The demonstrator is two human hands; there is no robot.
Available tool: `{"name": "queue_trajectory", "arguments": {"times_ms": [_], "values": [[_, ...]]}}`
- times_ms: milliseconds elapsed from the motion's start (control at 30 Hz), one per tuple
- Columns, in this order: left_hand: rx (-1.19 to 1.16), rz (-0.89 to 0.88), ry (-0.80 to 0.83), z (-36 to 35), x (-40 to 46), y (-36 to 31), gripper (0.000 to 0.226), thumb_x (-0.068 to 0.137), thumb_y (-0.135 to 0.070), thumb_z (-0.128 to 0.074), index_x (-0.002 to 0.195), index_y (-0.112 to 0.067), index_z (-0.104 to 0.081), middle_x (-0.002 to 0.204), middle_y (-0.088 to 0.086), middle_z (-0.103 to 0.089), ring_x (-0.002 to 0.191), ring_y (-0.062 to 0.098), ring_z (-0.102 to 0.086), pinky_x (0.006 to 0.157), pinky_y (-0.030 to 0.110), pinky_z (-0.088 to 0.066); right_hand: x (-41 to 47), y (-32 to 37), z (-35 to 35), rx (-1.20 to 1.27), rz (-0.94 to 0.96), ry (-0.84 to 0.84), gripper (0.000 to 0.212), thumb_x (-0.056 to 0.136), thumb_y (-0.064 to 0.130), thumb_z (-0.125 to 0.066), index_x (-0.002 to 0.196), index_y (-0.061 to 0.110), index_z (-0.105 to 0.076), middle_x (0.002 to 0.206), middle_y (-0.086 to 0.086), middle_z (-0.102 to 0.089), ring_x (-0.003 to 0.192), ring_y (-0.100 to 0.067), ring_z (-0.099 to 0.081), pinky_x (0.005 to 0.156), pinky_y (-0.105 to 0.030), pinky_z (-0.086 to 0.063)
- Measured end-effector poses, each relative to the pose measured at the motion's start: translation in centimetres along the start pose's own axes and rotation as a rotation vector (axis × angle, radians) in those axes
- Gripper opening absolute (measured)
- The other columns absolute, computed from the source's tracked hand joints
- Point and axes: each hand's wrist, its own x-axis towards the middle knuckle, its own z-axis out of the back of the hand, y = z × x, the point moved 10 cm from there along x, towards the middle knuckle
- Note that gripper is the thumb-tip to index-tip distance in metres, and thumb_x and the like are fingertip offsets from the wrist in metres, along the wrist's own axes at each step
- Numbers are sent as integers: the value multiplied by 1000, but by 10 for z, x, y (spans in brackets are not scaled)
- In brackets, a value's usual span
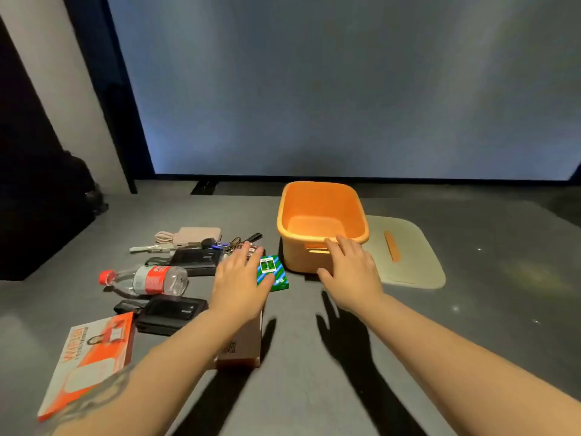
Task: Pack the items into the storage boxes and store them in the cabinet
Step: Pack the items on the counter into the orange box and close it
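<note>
Grey surface (314, 388), dim room. My left hand (240, 286) lay flat-fingered over the green box (273, 273); right hand (352, 276), fingers straight, steadied the empty orange bin (320, 215). Best pinch that box by its edges, I judged.

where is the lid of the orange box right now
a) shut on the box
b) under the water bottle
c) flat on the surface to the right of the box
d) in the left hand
c: the pale lid lies flat on the grey surface beside the open, empty orange box, on its right.
</note>
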Motion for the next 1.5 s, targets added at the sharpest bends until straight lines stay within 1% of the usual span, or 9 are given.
{"name": "queue_trajectory", "arguments": {"times_ms": [267,433,600,733,900,1000,1167,1300,1500], "values": [[-100,-3,-14,-26,45,-2,61,93,-49,-40,147,-31,-21,158,-1,-12,144,22,-11,116,40,-9,61,13,-38,56,65,16,51,96,42,-44,142,22,-35,139,-1,-44,132,-21,-32,115,-38,-13],[-208,-5,-80,-15,37,-9,58,93,-45,-45,146,-31,-26,157,-2,-17,144,20,-13,115,40,-10,24,-25,-19,96,24,-144,38,94,52,-39,101,21,-60,97,3,-55,98,-20,-46,91,-30,-27],[-297,-50,-140,1,18,-31,60,89,-49,-41,145,-30,-29,157,-3,-18,144,19,-13,116,43,-11,-42,-89,10,297,51,-180,35,89,50,-43,69,22,-52,73,9,-44,78,-6,-39,100,-39,-30],[-288,-78,-140,-3,2,-46,64,85,-52,-38,145,-31,-29,157,-6,-15,145,15,-6,115,40,-6,-59,-140,30,400,5,-154,12,87,31,-57,92,24,-64,108,7,-58,105,-4,-45,96,-42,-36],[-311,1,-112,-15,-5,-39,70,86,-40,-60,146,-30,-26,158,-2,-11,145,17,-6,115,42,-10,-61,-173,35,293,-299,-95,45,94,17,-52,138,19,-44,149,-3,-36,139,-21,-27,111,-38,-23],[-331,88,-66,-23,-12,-36,78,82,-41,-64,147,-27,-24,158,-2,-11,143,20,-15,111,42,-22,-74,-118,34,231,-149,-98,48,95,32,-51,142,26,-41,153,3,-29,142,-17,-21,117,-38,-17],[-315,97,-125,-21,-30,-47,68,87,-40,-57,146,-20,-29,158,-1,-12,142,18,-15,112,36,-19,-104,-15,9,147,174,30,41,93,58,-35,111,33,-62,109,16,-65,105,-11,-57,91,-29,-39],[-369,56,-163,-22,-56,-58,64,88,-40,-55,145,-24,-28,159,-4,-6,143,12,-9,110,24,-12,-111,-30,23,114,203,-55,38,89,57,-39,81,30,-65,66,16,-62,65,-11,-60,59,-31,-45],[-515,62,-246,-18,-72,-66,52,91,-35,-52,140,-26,-36,155,-11,-15,141,2,-9,112,19,-12,-112,-36,22,80,178,-29,28,92,53,-45,86,35,-65,67,20,-55,70,-5,-55,64,-30,-35]]}}
